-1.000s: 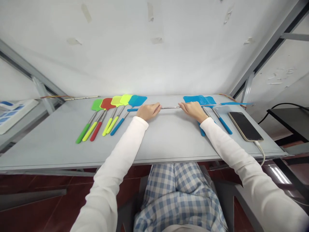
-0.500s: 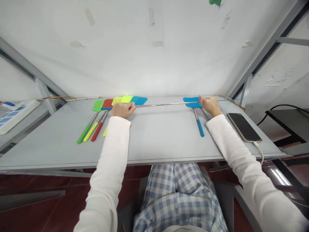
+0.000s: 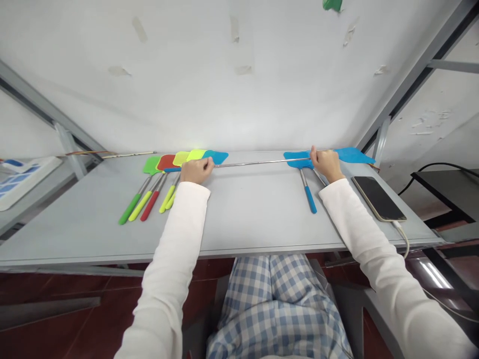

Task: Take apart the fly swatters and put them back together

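Observation:
A blue fly swatter (image 3: 258, 163) with a long extended metal rod is held level above the table, spanning both hands. My left hand (image 3: 196, 170) is closed around its blue handle end. Near the other end, my right hand (image 3: 326, 163) grips the rod just short of the blue flap, which shows its broad face to the right. Under and beside the left hand lie a green swatter (image 3: 152, 164), a red one (image 3: 166, 162), yellow ones (image 3: 181, 158) and a blue flap (image 3: 217, 157). Shorter blue swatters (image 3: 295, 157) lie near my right hand, one partly hidden by it.
A phone (image 3: 378, 198) with a white charging cable (image 3: 401, 232) rests at the right of the grey table (image 3: 254, 219). The white wall (image 3: 239, 109) rises directly behind. Metal frame posts (image 3: 382, 133) flank both sides, and a white power strip (image 3: 30, 179) sits far left.
The held swatter has turned about its rod: its flap, seen edge-on before, now shows its broad face. My left hand has shifted slightly right; my right hand stays in nearly the same place.

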{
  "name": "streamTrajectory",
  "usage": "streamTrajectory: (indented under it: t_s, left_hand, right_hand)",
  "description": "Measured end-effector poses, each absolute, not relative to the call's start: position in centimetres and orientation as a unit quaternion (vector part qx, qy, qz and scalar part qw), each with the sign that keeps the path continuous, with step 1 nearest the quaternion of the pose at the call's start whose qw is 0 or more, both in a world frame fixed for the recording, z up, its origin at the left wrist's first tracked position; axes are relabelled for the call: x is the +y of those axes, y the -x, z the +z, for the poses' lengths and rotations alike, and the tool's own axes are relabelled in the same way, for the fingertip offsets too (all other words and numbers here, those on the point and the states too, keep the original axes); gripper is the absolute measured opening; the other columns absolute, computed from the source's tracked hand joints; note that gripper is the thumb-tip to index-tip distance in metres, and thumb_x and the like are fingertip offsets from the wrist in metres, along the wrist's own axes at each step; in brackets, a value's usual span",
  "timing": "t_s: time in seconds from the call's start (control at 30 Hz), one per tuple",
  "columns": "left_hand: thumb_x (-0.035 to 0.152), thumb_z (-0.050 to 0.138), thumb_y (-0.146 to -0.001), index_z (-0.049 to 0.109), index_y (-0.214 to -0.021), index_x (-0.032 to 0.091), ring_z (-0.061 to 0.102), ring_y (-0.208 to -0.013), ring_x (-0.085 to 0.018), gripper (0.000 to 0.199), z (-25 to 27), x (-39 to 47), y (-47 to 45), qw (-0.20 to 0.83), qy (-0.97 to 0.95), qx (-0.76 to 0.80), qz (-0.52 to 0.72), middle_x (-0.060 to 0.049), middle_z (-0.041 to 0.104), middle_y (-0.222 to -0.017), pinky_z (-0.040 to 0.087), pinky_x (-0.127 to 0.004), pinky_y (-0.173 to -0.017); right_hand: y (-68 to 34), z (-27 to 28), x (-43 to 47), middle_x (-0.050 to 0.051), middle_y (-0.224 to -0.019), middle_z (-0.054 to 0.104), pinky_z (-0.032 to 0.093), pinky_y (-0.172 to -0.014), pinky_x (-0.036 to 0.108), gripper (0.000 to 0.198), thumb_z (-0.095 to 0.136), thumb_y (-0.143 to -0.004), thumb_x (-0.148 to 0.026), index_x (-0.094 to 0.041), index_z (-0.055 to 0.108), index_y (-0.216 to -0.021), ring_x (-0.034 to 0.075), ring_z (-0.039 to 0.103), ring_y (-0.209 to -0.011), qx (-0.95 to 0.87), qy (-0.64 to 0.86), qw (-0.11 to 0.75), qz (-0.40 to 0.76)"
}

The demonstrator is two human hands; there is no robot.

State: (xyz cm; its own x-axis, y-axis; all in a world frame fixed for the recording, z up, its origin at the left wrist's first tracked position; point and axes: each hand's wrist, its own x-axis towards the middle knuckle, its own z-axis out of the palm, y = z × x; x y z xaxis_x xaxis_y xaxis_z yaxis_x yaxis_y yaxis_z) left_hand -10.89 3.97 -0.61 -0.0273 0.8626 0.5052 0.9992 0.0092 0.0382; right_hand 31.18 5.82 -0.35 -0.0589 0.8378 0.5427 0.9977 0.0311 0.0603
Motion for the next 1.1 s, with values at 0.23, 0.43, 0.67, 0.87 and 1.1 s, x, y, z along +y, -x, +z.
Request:
streamTrajectory:
  t_s: [0.23, 0.43, 0.67, 0.87, 1.1]
  left_hand:
    - [0.039, 0.032, -0.088, 0.070, -0.066, 0.018, 0.060, -0.067, -0.023, 0.049, -0.9, 4.5, 12.4, 0.139, 0.640, -0.732, -0.188, -0.015, 0.068, -0.069, 0.026, -0.031, -0.054]
    - [0.036, 0.029, -0.088, 0.069, -0.065, 0.015, 0.060, -0.068, -0.024, 0.051, -0.4, 4.0, 11.4, 0.153, 0.626, -0.741, -0.190, -0.015, 0.066, -0.066, 0.030, -0.031, -0.059]
    - [0.037, 0.031, -0.089, 0.071, -0.069, 0.013, 0.061, -0.067, -0.024, 0.051, -0.6, 3.6, 6.3, 0.137, 0.677, -0.700, -0.182, -0.016, 0.066, -0.066, 0.032, -0.032, -0.059]
    - [0.037, 0.031, -0.091, 0.073, -0.076, 0.012, 0.063, -0.073, -0.027, 0.051, -0.6, 2.7, 2.1, 0.110, 0.670, -0.698, -0.227, -0.017, 0.068, -0.070, 0.034, -0.033, -0.062]
    - [0.037, 0.031, -0.092, 0.070, -0.071, 0.013, 0.061, -0.073, -0.027, 0.050, 0.0, 3.1, 4.6, 0.104, 0.637, -0.720, -0.253, -0.017, 0.065, -0.069, 0.033, -0.034, -0.063]
  right_hand:
    - [-30.9, -0.3, 5.8, 0.018, -0.071, 0.068, 0.030, -0.057, 0.030, 0.061, 0.022, -0.098, -0.038, -0.009, 0.070, -0.074, 0.022, 0.060, -0.064, -0.699, 0.659, 0.183, -0.209]
    - [-30.3, -0.2, 5.4, 0.020, -0.072, 0.068, 0.036, -0.063, 0.033, 0.063, 0.020, -0.099, -0.038, -0.009, 0.071, -0.078, 0.026, 0.062, -0.070, -0.697, 0.678, 0.151, -0.181]
    - [-25.1, 0.0, 3.6, 0.016, -0.072, 0.069, 0.034, -0.059, 0.029, 0.062, 0.020, -0.100, -0.041, -0.013, 0.071, -0.079, 0.023, 0.065, -0.069, -0.746, 0.635, 0.097, -0.175]
    - [-23.1, -0.3, 3.3, 0.014, -0.064, 0.066, 0.033, -0.057, 0.029, 0.061, 0.019, -0.100, -0.038, -0.013, 0.067, -0.072, 0.022, 0.063, -0.063, -0.757, 0.615, 0.130, -0.179]
    - [-24.7, 1.7, 2.9, 0.016, -0.101, 0.064, 0.040, -0.088, 0.042, 0.055, 0.017, -0.099, -0.034, -0.016, 0.067, -0.086, 0.027, 0.057, -0.101, -0.798, 0.502, 0.237, -0.233]
